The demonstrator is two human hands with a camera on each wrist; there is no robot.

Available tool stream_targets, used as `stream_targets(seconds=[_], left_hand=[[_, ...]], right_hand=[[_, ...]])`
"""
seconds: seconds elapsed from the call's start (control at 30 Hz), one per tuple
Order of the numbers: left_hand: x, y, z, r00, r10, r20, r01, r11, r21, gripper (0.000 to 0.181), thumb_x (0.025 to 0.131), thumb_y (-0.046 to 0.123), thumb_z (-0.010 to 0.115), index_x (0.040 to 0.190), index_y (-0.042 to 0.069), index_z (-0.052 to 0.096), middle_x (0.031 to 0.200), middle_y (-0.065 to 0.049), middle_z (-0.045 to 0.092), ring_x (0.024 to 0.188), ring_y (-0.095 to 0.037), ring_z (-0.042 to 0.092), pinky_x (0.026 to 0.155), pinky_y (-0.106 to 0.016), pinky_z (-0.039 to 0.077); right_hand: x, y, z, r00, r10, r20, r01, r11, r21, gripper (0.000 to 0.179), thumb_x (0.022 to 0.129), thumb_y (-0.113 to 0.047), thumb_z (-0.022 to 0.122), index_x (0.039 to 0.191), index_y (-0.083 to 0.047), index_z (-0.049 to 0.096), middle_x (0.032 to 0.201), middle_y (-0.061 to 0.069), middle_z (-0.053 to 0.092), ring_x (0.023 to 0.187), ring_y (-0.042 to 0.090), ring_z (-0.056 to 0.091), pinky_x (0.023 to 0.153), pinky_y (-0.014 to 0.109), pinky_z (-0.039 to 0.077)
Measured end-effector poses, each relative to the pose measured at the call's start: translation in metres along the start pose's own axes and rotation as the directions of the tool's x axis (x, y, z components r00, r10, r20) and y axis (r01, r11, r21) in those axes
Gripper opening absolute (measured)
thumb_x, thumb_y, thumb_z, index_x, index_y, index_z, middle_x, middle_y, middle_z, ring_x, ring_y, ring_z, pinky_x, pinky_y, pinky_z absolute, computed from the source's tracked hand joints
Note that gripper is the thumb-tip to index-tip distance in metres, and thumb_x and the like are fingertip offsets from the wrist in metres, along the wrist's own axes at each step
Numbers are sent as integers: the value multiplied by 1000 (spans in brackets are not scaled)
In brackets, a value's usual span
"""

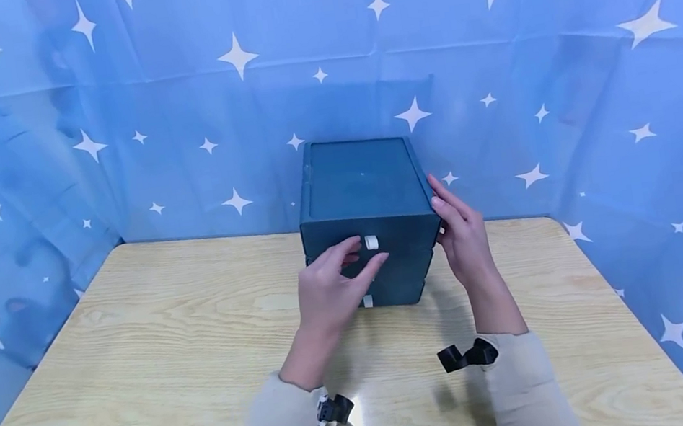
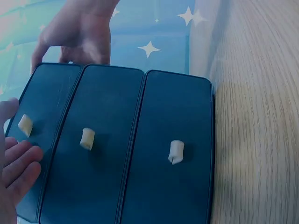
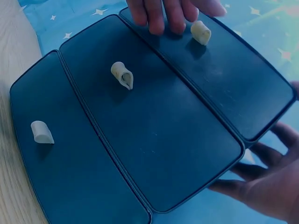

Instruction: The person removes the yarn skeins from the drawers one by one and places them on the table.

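Observation:
A dark teal three-drawer box [image 1: 363, 181] stands on the table, its drawer fronts toward me. Each front carries a small white pull tab; the top tab [image 1: 372, 243] shows between my left thumb and fingers in the head view. My left hand [image 1: 332, 283] is close in front of the top drawer, thumb and fingers spread apart with a gap to that tab. My right hand [image 1: 465, 232] rests along the box's right side near the upper front corner, fingers extended. In the left wrist view the middle tab [image 2: 87, 139] and bottom tab [image 2: 176, 151] are bare.
The box sits toward the back of the pale wood table [image 1: 171, 353]. Behind it hangs a blue curtain [image 1: 317, 41] with white stars, which also runs along both sides. Black wrist cameras sit at both sleeves.

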State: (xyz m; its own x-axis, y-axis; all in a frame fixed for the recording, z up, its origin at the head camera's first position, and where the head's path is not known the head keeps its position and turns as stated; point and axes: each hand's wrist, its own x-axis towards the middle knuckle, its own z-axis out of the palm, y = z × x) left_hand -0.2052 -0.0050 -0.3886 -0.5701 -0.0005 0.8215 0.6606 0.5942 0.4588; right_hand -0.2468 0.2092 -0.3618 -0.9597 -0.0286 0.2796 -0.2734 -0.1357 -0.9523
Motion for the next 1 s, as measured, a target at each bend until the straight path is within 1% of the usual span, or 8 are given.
stream_targets(seconds=[0.13,0.23,0.3,0.4,0.57,0.77,0.87,1.0], left_hand=[[0,4,9,999,45,-6,-44,993,105,39,75,31,90,100,5,76,88,-7,79,76,-14,76,65,-20,58],[-2,6,11,999,44,-16,-42,988,146,35,78,30,88,99,6,76,88,-6,80,75,-14,76,64,-20,57],[-2,6,10,999,36,-24,-32,988,149,31,80,28,87,99,6,77,87,-6,80,74,-14,75,63,-21,57],[-1,6,10,999,31,-22,-28,990,140,25,84,25,84,98,6,78,87,-5,80,74,-14,75,64,-21,58],[1,7,11,998,58,-13,-55,986,155,20,87,21,80,99,4,79,87,-6,80,72,-13,75,61,-21,57],[3,10,10,997,82,-2,-80,977,197,19,87,17,80,100,3,79,86,-7,80,69,-14,75,57,-19,55],[3,11,8,997,75,8,-75,976,206,19,87,15,79,100,2,79,86,-7,80,68,-14,75,56,-19,54],[2,13,5,998,49,30,-54,974,218,18,86,15,79,99,2,79,86,-7,80,68,-13,75,57,-18,54]], right_hand=[[1,3,0,1000,2,5,-2,1000,3,51,107,-23,46,157,-16,37,168,0,29,152,29,35,118,64,30],[1,5,0,1000,5,13,-5,1000,-16,50,107,-24,45,156,-20,39,168,0,28,152,29,34,118,65,31],[1,6,-1,1000,10,20,-9,999,-31,49,107,-25,46,156,-23,40,168,-2,29,152,29,34,118,65,31],[2,7,-4,1000,13,23,-12,999,-39,49,107,-27,46,156,-23,40,168,-3,29,152,30,35,118,65,30],[3,5,-7,1000,10,13,-9,998,-55,51,107,-29,47,157,-19,38,167,-4,30,152,31,35,118,64,31],[5,6,-6,1000,1,-7,-1,998,-64,49,106,-30,48,154,-24,43,166,-4,34,150,31,38,118,62,32],[5,8,-6,1000,-15,-13,14,997,-75,49,105,-31,49,153,-26,44,165,-4,36,150,30,39,118,63,33],[3,12,-7,999,-26,-18,24,995,-93,47,105,-32,48,152,-31,46,164,-3,37,149,29,40,117,63,34]])
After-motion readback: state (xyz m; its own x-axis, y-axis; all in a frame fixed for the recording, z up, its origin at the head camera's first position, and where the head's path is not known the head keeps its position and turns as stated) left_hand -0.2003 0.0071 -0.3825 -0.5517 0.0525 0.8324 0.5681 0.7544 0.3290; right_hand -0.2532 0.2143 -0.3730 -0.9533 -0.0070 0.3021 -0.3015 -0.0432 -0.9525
